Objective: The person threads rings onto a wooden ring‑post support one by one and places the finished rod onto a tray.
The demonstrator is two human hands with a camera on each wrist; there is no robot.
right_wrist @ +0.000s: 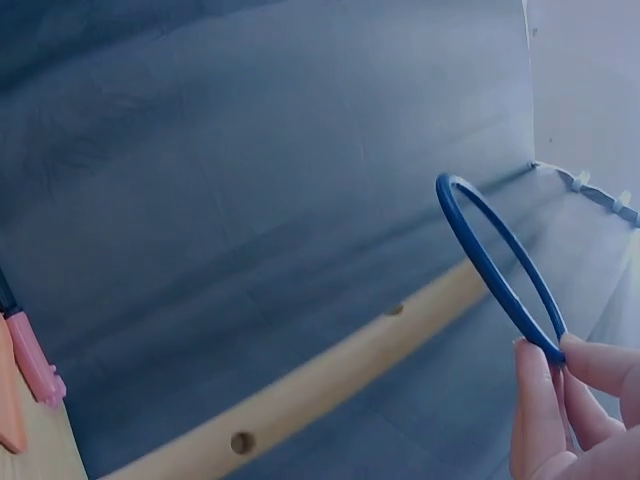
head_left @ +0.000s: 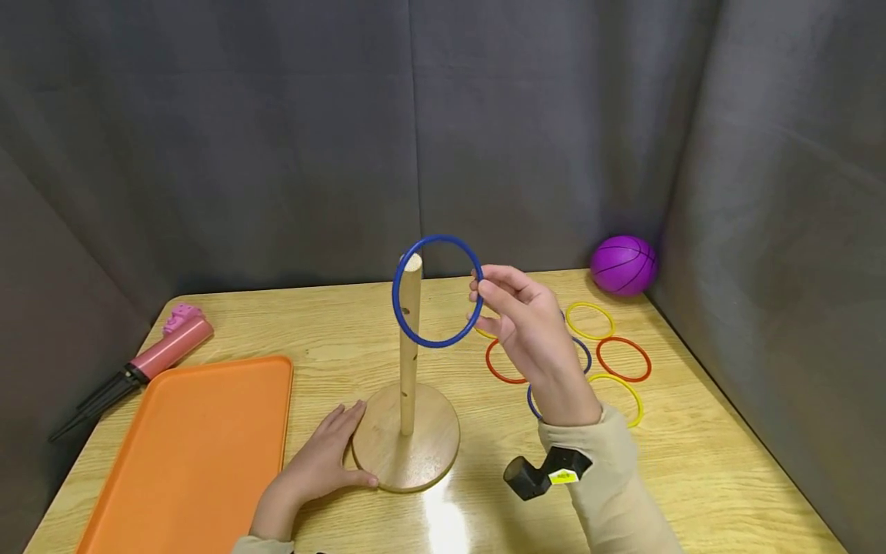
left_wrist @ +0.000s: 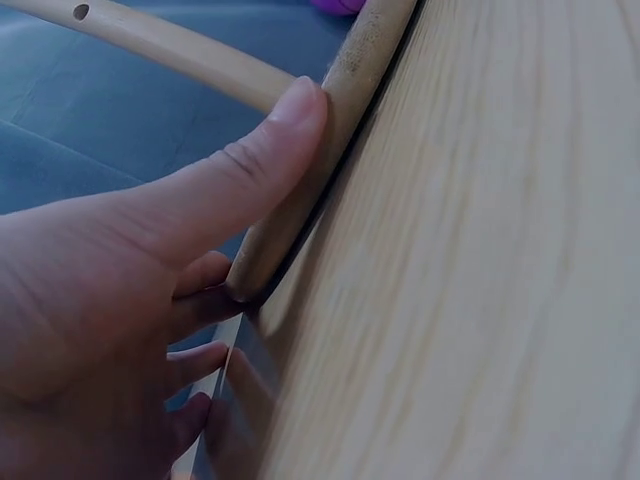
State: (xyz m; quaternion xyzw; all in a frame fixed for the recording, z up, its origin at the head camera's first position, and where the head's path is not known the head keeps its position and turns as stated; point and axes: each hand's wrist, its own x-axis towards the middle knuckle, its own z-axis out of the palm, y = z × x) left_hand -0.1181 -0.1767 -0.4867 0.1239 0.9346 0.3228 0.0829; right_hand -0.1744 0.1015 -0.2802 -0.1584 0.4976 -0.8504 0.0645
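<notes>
A wooden peg stand (head_left: 408, 338) rises from its round base (head_left: 432, 450) at the table's middle. My right hand (head_left: 515, 315) pinches a blue ring (head_left: 438, 291) by its right edge and holds it up at the peg's top; the ring (right_wrist: 497, 265) shows tilted beside the peg (right_wrist: 330, 385) in the right wrist view. My left hand (head_left: 325, 458) lies flat against the base's left rim, thumb (left_wrist: 240, 170) pressed on the rim (left_wrist: 330, 140). Several red, yellow and blue rings (head_left: 623, 358) lie on the table behind my right hand.
An orange tray (head_left: 194, 454) lies at the front left. A pink-handled tool (head_left: 148, 358) lies by the left edge. A purple ball (head_left: 623, 265) sits in the back right corner. Grey curtains wall in the table (head_left: 692, 477).
</notes>
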